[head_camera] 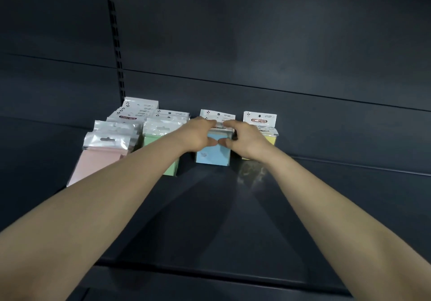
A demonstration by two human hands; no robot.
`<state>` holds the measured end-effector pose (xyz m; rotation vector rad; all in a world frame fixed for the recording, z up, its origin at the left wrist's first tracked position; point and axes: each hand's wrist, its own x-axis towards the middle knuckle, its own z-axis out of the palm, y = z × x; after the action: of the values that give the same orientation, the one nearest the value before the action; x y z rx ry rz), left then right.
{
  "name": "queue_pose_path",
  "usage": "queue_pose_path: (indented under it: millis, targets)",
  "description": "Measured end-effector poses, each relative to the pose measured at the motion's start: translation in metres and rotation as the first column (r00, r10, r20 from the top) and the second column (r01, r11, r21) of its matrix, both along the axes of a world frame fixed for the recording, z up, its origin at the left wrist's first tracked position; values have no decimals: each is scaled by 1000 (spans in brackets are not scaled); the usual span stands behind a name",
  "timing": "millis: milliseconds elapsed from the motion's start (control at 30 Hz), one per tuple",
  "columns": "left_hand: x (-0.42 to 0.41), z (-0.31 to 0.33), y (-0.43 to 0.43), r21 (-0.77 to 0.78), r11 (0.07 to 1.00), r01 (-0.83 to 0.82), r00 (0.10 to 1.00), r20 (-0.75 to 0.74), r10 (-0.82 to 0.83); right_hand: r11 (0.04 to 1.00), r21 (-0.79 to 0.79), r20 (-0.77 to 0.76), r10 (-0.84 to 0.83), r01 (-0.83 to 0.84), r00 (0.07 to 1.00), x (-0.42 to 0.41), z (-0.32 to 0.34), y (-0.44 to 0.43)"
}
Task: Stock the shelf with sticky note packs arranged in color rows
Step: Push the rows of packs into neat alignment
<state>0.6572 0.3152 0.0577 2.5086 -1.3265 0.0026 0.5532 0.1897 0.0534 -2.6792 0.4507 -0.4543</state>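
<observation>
Both forearms reach in over the front edge of the shelf (pixel 210 219) and converge on one spot near its back. There the left hand (pixel 197 135) and right hand (pixel 246 138) both grip the front blue pack (pixel 212 157). Each has fingers curled over the top header and a thumb pressed to the blue face, the two thumb tips almost meeting at the middle.

The pack stands upright on its bottom edge, long axis vertical, face toward the camera. It sits squarely between the hands, neither one nearer. The white header of a second blue pack (pixel 218 113) shows directly behind it, above the fingers, so the row runs front to back. The coming move probably turns on that gap: easing the held pack straight back until it rests flush, with no twist to either side.

Toward the shelf's left edge lie the pink row (pixel 98 161) and, beside it, the green row (pixel 151 139), partly covered by the left forearm. Just right of the right hand stands the yellow pack (pixel 272 138), apart from the blue one. Beyond everything rises the dark back panel (pixel 256 44).
</observation>
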Motion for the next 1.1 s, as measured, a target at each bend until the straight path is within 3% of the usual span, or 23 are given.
queue_pose_path:
  millis: [100,400,567,867,967,1100]
  targets:
    - [-6,-4,1,86,996,11,1000,6,-11,999,-19,-12,44,-44,999,-2,-8,1]
    - [-9,1,9,7,999,51,952,302,-51,970,-241,176,82,-38,981,-17,-8,-9]
    - [-15,-8,16,73,996,58,942,326,-79,953,-302,198,62,1,978,-20,-10,-16]
    - [-18,-8,18,8,995,99,905,416,-93,922,-387,201,88,-3,976,-23,-17,-25]
    - [-20,-8,17,42,996,81,877,472,-91,866,-492,245,42,87,969,-28,-21,-34]
    - [-25,-10,15,101,994,31,888,453,-74,800,-545,203,-167,253,965,-39,-28,-48]
